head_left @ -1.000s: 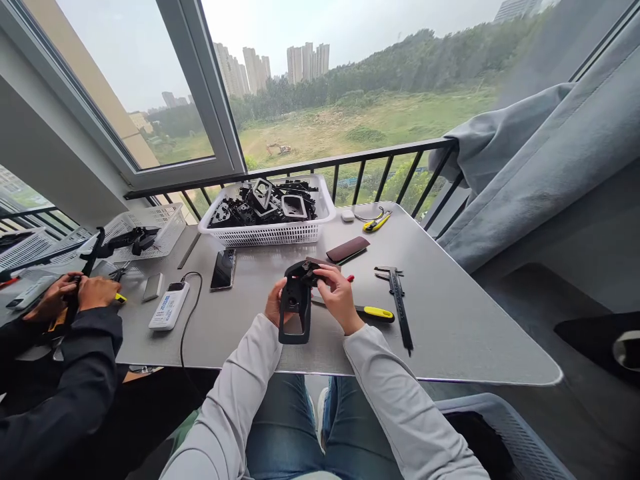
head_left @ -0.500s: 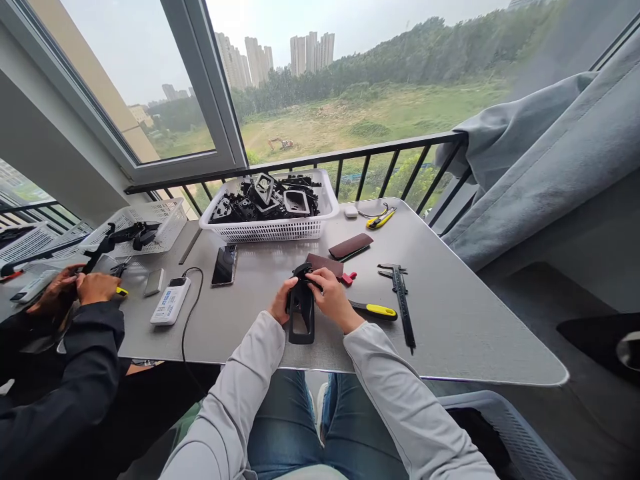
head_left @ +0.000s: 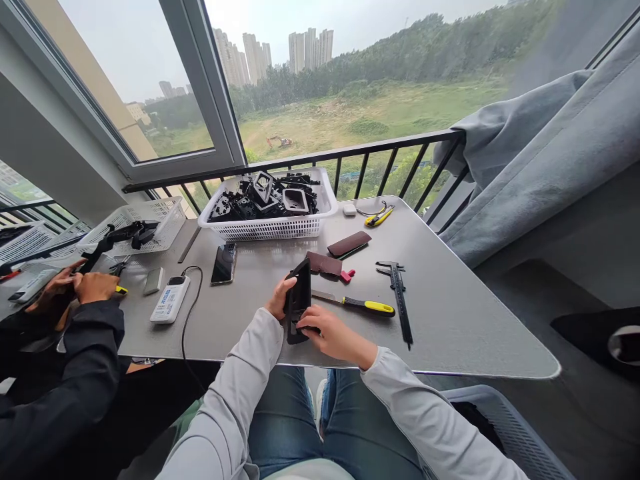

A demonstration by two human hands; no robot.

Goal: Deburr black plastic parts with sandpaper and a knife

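In both hands I hold a black plastic frame-shaped part (head_left: 298, 300), standing nearly on end and turned edge-on to me, with its lower end just above the table. My left hand (head_left: 277, 298) grips its left side. My right hand (head_left: 333, 337) wraps its lower end, fingers curled around it. Just beyond my right hand lies a yellow-and-black handled tool (head_left: 367, 306) with a flat metal blade. A brown pad (head_left: 324, 264) and a small red piece (head_left: 347, 275) lie just beyond the black part.
A white basket (head_left: 265, 225) heaped with black parts stands at the back of the grey table (head_left: 465, 320). A phone (head_left: 223, 263), a power bank (head_left: 170, 299) and a black caliper (head_left: 397, 300) lie nearby. At the left, a co-worker's hands (head_left: 75, 283) work beside another basket (head_left: 150, 227).
The black part has turned from showing its open face to nearly edge-on. My right hand has slid from its top down to its lower end. The view has shifted slightly.
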